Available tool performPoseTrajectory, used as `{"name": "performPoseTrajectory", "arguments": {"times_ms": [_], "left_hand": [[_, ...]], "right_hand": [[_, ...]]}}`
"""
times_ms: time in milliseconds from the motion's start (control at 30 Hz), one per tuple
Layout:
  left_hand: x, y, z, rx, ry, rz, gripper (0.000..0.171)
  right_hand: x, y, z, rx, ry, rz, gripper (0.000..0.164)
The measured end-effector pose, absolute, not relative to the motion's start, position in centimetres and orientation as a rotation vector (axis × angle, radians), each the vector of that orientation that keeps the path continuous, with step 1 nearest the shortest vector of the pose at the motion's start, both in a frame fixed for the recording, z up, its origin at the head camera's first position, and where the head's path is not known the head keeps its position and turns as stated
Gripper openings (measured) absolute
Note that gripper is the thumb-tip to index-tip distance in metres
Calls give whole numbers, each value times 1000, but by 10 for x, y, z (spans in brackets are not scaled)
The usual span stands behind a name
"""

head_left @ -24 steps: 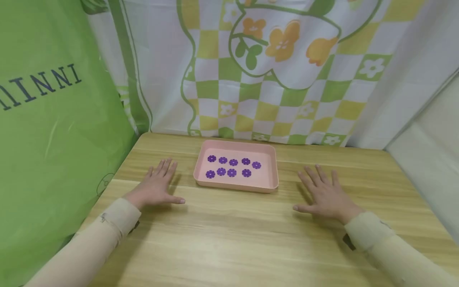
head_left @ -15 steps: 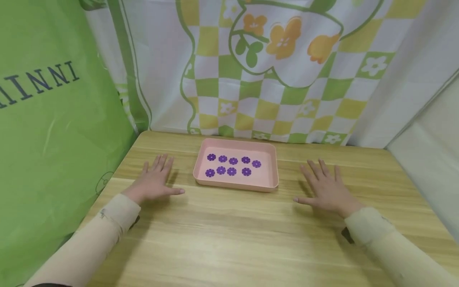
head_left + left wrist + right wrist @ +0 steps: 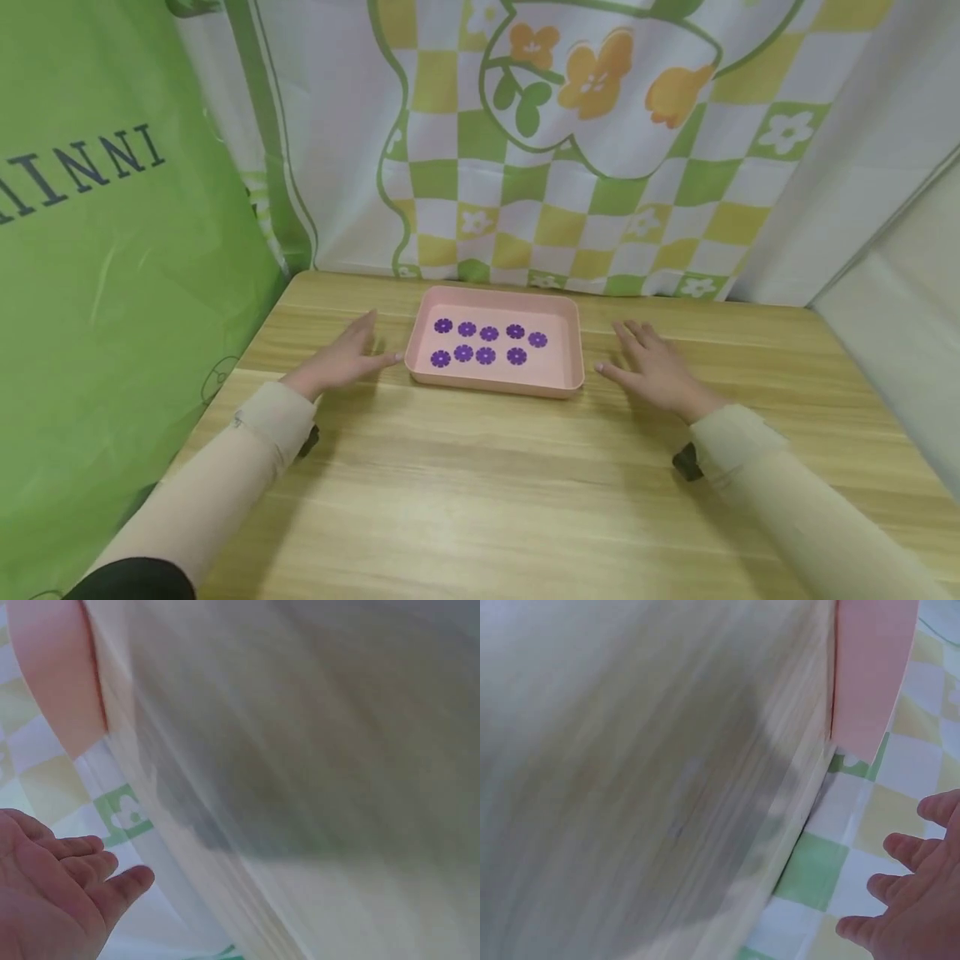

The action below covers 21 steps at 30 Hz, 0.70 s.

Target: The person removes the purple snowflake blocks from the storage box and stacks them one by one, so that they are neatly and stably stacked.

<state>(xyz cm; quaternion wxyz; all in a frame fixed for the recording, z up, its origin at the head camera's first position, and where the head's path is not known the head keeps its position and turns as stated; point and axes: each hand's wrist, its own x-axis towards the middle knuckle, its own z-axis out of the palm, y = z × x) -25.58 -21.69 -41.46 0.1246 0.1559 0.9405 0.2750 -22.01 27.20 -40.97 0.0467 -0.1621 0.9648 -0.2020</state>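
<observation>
A shallow pink tray lies on the wooden table, holding several purple flower-shaped discs in two loose rows. To its left, my left hand hovers with straight fingers, the thumb tip close by the tray's left wall; whether they touch I cannot tell. On the other side my right hand is held with extended fingers, a small gap from the tray's right wall. Both wrist views show a tray side and relaxed, spread fingers holding nothing, as with the right hand.
The wooden table extends toward me and to both sides. Behind it hangs a checked, flowered curtain. A green cloth with lettering borders the left, and a pale wall the right.
Both hands have moved inward toward the tray's two sides and turned from palm-down to more edge-on. The tray and its discs stay in place; the head view shifts slightly.
</observation>
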Motion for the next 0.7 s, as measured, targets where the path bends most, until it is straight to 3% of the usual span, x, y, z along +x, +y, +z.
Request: {"name": "performPoseTrajectory", "arguments": {"times_ms": [200,433,700], "left_hand": [[-270,-195,-415,422,2643,998,97],[-286,-174,-423,98,2095,1688,80],[-288,-168,-427,50,2003,1754,69]], "right_hand": [[-229,261,-410,-347,2738,-1009,82],[-234,251,-418,-178,2308,-1576,71],[-238,238,-431,-52,1968,-1884,71]]}}
